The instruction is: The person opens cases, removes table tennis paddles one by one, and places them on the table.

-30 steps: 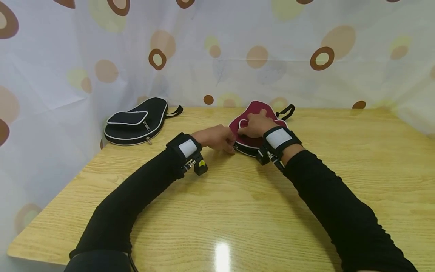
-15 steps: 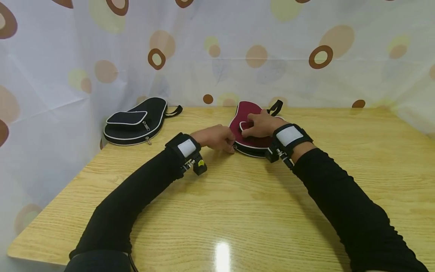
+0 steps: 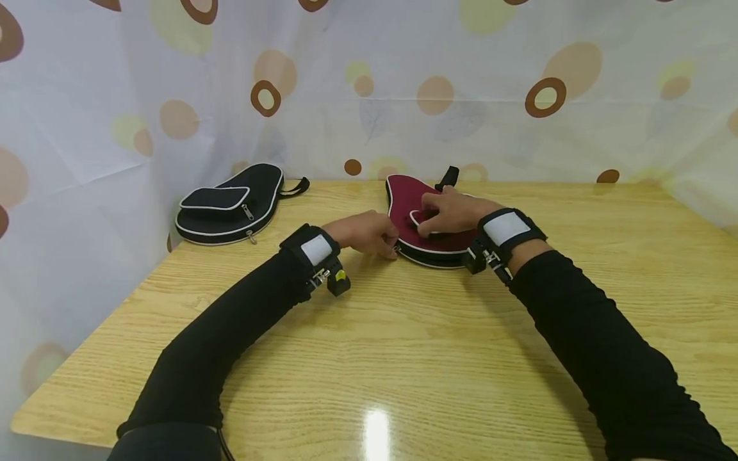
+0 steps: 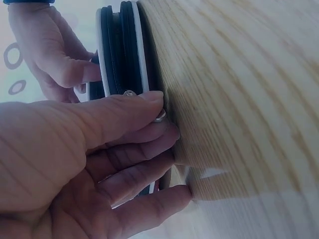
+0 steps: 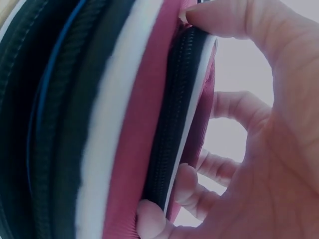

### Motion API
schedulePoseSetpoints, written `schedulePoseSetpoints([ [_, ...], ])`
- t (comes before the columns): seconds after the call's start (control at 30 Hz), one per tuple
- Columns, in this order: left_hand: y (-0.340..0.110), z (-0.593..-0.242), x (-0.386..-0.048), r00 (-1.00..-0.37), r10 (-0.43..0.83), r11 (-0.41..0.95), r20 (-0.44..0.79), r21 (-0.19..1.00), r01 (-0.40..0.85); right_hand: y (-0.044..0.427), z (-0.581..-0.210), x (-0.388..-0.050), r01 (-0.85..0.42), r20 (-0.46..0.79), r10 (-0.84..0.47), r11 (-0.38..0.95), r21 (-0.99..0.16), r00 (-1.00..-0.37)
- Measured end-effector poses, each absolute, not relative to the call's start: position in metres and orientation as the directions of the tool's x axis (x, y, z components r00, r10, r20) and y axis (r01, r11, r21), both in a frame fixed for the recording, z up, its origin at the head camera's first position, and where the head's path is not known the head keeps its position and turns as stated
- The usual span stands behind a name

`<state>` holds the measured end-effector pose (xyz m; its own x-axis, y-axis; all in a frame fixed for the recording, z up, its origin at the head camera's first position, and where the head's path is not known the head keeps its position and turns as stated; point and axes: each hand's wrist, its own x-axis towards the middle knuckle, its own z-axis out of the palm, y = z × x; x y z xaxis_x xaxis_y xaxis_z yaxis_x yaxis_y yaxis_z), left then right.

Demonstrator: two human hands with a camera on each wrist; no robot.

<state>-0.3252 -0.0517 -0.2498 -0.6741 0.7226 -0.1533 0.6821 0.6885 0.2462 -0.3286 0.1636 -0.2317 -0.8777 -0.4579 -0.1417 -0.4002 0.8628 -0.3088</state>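
Observation:
A red table tennis paddle case (image 3: 406, 195) with white piping lies at the back of the table. At its near left edge, my left hand (image 3: 369, 234) pinches the metal zipper pull (image 4: 160, 116) between thumb and index finger; the other fingers curve beside it. My right hand (image 3: 455, 212) grips the raised front pocket (image 5: 172, 119) of the red case, thumb on one side and fingers on the other. In the right wrist view the main zipper's black band (image 5: 60, 99) runs along the side, with a dark gap between its edges.
A black paddle case (image 3: 262, 192) with white piping and a wrist strap (image 3: 296, 187) lies at the back left. The wooden table (image 3: 323, 358) meets a patterned curtain (image 3: 403, 77) behind and at the left.
The red case has turned, its handle end swinging left. My right hand has moved rightward along with its pocket, while my left hand stays in place at the zipper pull.

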Motion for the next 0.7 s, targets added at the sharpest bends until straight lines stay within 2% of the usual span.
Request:
schedulePoseSetpoints([
  [0.47,-0.0500,-0.2484,-0.3266,-0.667,0.725,0.686,-0.170,0.253,0.682,0.1667,-0.2239,-0.3261,-0.437,-0.164,-0.504,0.840,-0.321,-0.848],
  [0.7,-0.0502,-0.2497,-0.3270,-0.657,0.732,0.680,-0.179,0.256,0.687,0.1659,-0.2280,-0.3294,-0.441,-0.136,-0.498,0.843,-0.309,-0.856],
])
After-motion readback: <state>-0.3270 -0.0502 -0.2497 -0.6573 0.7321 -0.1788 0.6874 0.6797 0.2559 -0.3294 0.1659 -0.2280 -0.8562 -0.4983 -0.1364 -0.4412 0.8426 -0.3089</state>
